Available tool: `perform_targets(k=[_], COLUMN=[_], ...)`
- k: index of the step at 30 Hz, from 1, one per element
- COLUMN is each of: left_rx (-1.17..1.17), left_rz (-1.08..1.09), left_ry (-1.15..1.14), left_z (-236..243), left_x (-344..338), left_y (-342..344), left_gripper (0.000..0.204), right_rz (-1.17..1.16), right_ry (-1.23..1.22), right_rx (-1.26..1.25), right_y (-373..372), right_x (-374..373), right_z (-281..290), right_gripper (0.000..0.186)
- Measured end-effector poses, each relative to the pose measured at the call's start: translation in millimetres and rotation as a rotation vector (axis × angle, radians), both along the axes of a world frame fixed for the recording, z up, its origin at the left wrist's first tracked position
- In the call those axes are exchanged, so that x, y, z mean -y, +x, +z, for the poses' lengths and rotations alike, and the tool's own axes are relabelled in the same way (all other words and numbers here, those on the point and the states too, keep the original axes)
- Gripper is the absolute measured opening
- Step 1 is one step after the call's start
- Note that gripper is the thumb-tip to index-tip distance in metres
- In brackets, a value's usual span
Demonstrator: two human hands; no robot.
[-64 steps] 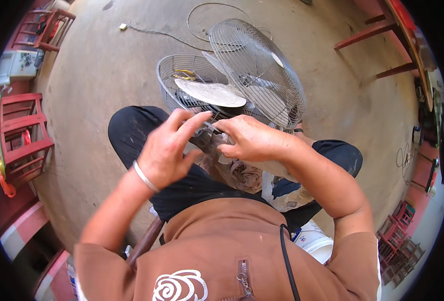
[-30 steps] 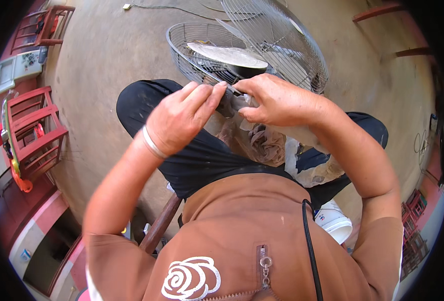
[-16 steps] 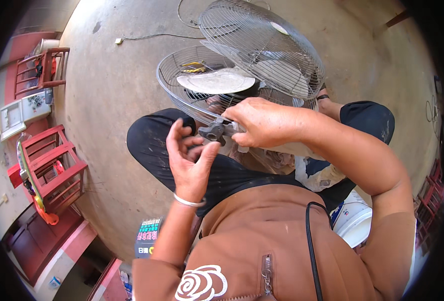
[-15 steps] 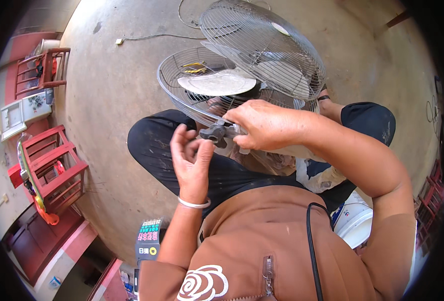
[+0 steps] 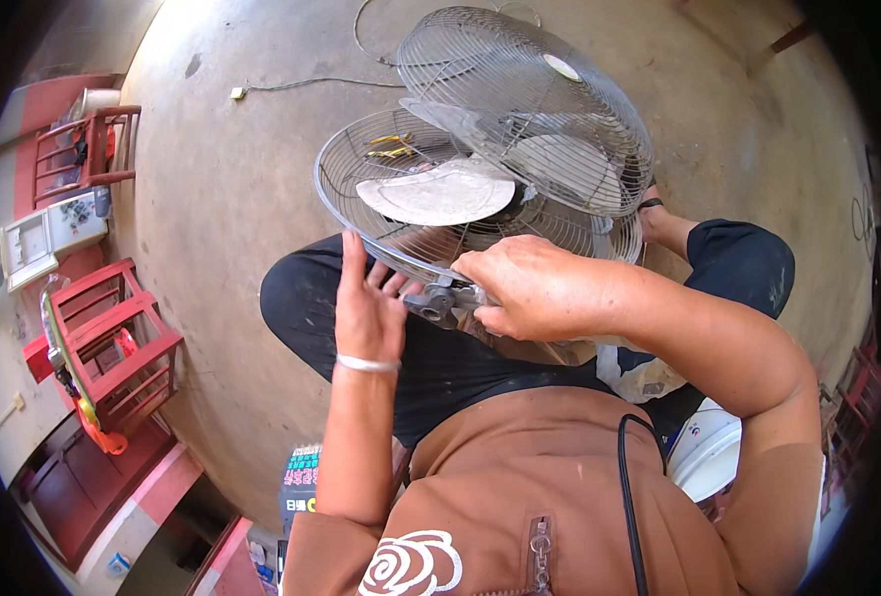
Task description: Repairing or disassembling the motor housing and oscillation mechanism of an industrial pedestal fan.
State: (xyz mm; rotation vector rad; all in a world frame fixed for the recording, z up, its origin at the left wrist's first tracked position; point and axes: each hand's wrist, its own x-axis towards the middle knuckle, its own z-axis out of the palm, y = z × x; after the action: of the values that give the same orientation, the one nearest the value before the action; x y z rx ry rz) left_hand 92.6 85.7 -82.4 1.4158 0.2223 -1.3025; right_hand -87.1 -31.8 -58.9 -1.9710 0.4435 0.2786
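Note:
A wire-caged fan (image 5: 336, 199) stands between my legs, with pale grey blades (image 5: 440, 191) inside its lower cage. Its second round wire guard (image 5: 460, 70) is swung up and tilted over the far right side. My right hand (image 5: 545, 288) is closed around a grey metal bracket (image 5: 440, 303) just below the near rim of the cage. Its fingertips are partly hidden. My left hand (image 5: 369, 313), with a white bracelet at the wrist, is open, fingers apart, against the near left of the rim and beside the bracket's left end.
A cable with a pale plug (image 5: 239, 93) lies on the concrete floor beyond the fan. Red wooden stools (image 5: 112, 333) stand at the left. A white bucket (image 5: 709, 457) is by my right hip, and a dark printed box (image 5: 301, 477) lies at my left side.
My left hand has moved up from beside the bracket to the cage rim, its fingers straightening. My right hand keeps its grip, and the bracket sits slightly lower in view.

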Motion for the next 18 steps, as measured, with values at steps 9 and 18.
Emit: perform_targets(k=[9,18], left_rx=[0.943,1.713], left_rz=[-0.127,-1.248], left_ry=[0.023,-0.755], left_z=[-43,8], left_x=[9,24], left_y=[-1,63], left_gripper=[0.085,0.058], right_rz=[-0.018,-0.137], right_ry=[-0.023,0.029], right_rx=[-0.060,-0.084], right_y=[-7,-27], right_x=[-8,0], right_z=[7,35], right_gripper=[0.043,0.036])
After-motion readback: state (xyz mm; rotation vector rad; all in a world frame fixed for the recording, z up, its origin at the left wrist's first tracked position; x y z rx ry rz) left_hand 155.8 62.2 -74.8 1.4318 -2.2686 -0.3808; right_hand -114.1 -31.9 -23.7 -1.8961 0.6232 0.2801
